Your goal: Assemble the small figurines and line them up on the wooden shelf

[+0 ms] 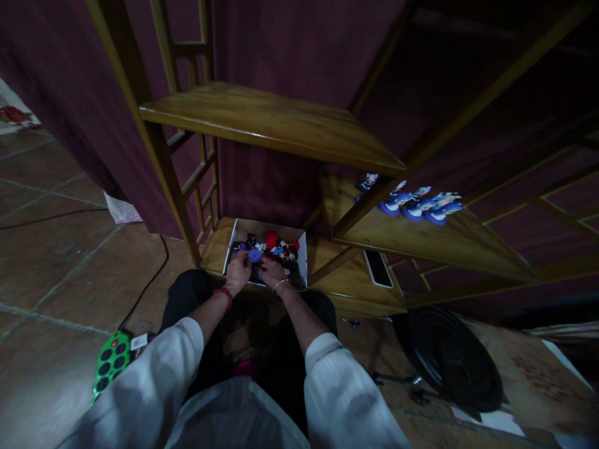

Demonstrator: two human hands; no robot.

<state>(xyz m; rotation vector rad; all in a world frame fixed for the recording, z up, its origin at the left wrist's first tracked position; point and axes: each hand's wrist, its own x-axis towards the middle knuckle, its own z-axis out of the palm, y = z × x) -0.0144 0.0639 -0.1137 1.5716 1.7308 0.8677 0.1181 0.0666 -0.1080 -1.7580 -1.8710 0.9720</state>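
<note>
A shallow white-edged box sits on the bottom wooden shelf, with several small figurines in red, black, white and blue lying inside. My left hand, with a red bead bracelet at the wrist, reaches into the box. Its fingers are closed on the edge of a round purple base; whatever is attached beneath is hidden. My right hand, wearing a silver bracelet, is also over the box, just right of the purple base. Its fingers are curled downward, and their tips are hard to see among the dark figurines.
Several figurines on purple bases stand on the middle shelf to the right. Another shelf juts out above the box. A phone-like black slab lies lower right. A green power strip and a black round stool are on the floor.
</note>
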